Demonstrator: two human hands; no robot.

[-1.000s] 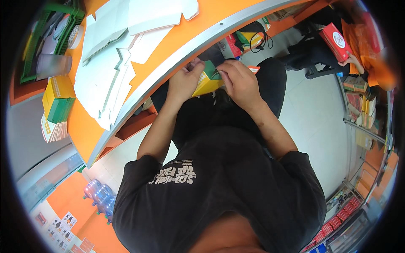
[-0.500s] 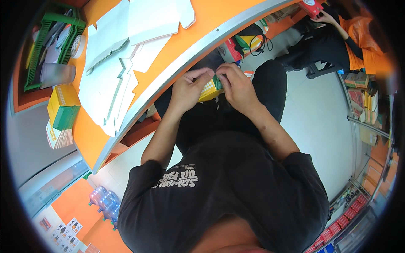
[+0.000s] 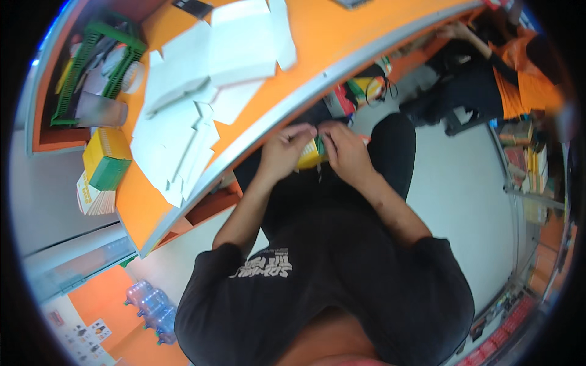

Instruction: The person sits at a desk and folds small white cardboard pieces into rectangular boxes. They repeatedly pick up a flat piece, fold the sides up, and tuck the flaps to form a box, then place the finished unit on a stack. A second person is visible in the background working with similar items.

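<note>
Over my lap, below the table edge, a small yellow-and-green box (image 3: 310, 160) sits between my hands. My left hand (image 3: 284, 152) is closed, its thumb and fingers pinched together at the box's upper edge. From the other side, my right hand (image 3: 350, 154) has its bent fingers and thumb on the green part of the box. The fingertips of both hands nearly meet there. My fingers cover much of the box, and the exact spot they pinch is blurred.
Unfolded white cardboard sheets (image 3: 235, 49) lie on the orange table (image 3: 317, 43). At its left end are a yellow-and-green box (image 3: 108, 157), a stack of cards (image 3: 96, 198) and a green basket (image 3: 91, 67). Water bottles (image 3: 152, 311) stand lower left. A co-worker (image 3: 513, 79) sits at upper right.
The view has shifted, so the table and my hands appear lower and farther right. Both hands keep hold of the box with little change. The co-worker's hand and red box have moved toward the table.
</note>
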